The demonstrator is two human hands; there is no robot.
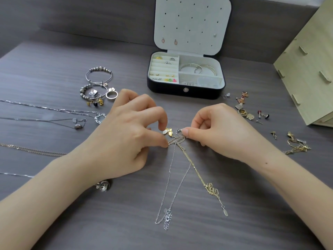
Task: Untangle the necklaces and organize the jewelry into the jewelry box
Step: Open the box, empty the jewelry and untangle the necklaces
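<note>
Mid-untangle: left hand (pixel 126 130) & right hand (pixel 219 130) each pinch the knotted necklaces (pixel 177 140) at centre of tabletop (pixel 252 195), tails trailing to 6 o'clock, jewelry box (pixel 171 91) open at 12; next move prob. needs gentle teasing apart.

Two tangled necklaces in your fingers, the box open behind them.

Your left hand (pixel 126 134) and right hand (pixel 221 134) pinch the knot (pixel 177 139) where a silver chain (pixel 169 186) and a gold chain (pixel 196 170) cross; both trail toward you, their ends bunched. Beyond stands the black jewelry box (pixel 185 91), its lid (pixel 192 24) upright and holding a few studs. It has rings in the left slots and bangles in the right. Beaded bracelets (pixel 98 76) lie to its left, loose earrings (pixel 245 109) to its right, and straightened necklaces (pixel 54 114) at your far left.
</note>
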